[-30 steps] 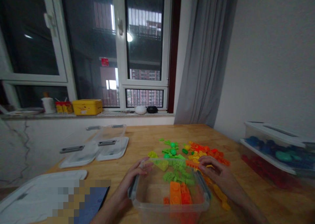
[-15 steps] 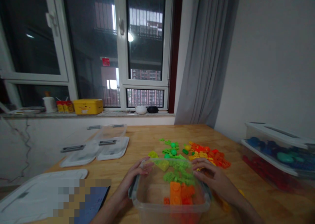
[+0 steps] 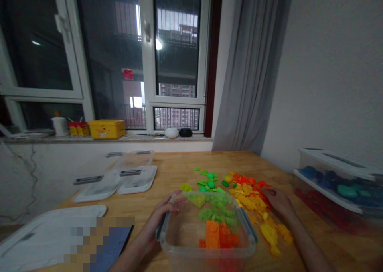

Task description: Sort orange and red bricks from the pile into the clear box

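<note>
A clear plastic storage box (image 3: pixel 182 250) stands in front of me with orange building blocks (image 3: pixel 212 234) in it. My left hand (image 3: pixel 167 210) grips the box's left rim, thumb side over the edge. Beyond the box's right side, my right hand (image 3: pixel 278 202) reaches into the pile of red-orange blocks (image 3: pixel 245 180). Its fingers are curled in at the pile's right edge; what lies between them is hidden. Yellow blocks (image 3: pixel 249 200) spread between that hand and the box. Green blocks (image 3: pixel 220 214) lie behind the box, partly seen through its wall.
Clear boxes with grey latches (image 3: pixel 130 172) and a white lid (image 3: pixel 54 232) lie at the left. A tablet-like dark-edged thing (image 3: pixel 115 248) is partly blurred out near my left arm. Stacked boxes of blue and red pieces (image 3: pixel 335 184) stand at the right. Yellow pieces (image 3: pixel 269 234) lie nearer me.
My right hand has left the box's right rim and moved right to the red-orange pile. The orange blocks in the box have shifted slightly. My left hand stays on the rim.
</note>
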`<action>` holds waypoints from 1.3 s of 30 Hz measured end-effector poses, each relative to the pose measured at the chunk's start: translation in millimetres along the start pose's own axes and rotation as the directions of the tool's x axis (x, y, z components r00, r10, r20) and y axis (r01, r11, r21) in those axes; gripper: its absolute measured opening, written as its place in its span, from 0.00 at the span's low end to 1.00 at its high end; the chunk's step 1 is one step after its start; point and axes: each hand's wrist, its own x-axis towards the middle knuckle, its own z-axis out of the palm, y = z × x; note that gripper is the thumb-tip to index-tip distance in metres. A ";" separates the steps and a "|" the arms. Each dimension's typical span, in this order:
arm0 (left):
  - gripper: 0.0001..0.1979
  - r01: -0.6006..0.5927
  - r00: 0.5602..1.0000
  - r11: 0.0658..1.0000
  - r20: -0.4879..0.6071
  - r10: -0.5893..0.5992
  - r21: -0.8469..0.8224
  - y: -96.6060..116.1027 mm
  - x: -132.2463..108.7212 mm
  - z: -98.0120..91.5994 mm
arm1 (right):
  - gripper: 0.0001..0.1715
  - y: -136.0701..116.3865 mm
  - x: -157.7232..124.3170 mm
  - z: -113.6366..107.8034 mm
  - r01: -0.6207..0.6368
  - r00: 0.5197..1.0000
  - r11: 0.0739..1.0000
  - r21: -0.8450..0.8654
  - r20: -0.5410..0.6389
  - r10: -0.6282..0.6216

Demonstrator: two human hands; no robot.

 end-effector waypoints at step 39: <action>0.33 0.006 1.000 1.000 0.003 -0.006 0.001 1.9 -1.7 1.9 | 0.13 18.5 -0.9 14.5 -0.036 0.999 0.995 -0.097 0.012 0.037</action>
